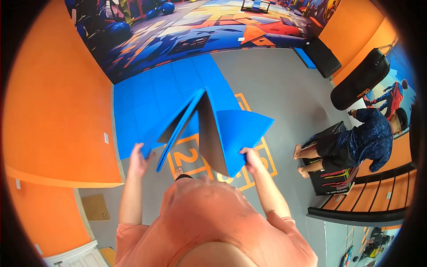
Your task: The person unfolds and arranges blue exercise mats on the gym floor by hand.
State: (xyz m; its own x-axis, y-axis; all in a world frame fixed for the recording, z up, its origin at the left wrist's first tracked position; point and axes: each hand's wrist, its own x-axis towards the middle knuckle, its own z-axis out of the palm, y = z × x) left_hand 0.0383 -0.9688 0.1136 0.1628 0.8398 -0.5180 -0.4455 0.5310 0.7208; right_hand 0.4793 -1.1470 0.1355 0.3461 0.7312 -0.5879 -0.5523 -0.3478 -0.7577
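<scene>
A blue folding mat (238,135) with a dark underside hangs in zigzag panels in front of my body, over the floor. My right hand (252,160) grips the lower edge of its right panels. On the other side, my left hand (139,159) is at the mat's left panel, its fingers partly spread and blurred; whether it grips the edge is hard to tell. Behind the mat, blue flooring (147,95) covers the back left of the grey floor, and orange numbered squares (187,155) show beneath it.
To the right, another person (367,135) sits on a black box (331,180). A punching bag (361,79) hangs beyond them. Black bars (360,215) line the lower right wall. An orange wall (62,111) rises at the left, and a brown mat (95,207) lies near it.
</scene>
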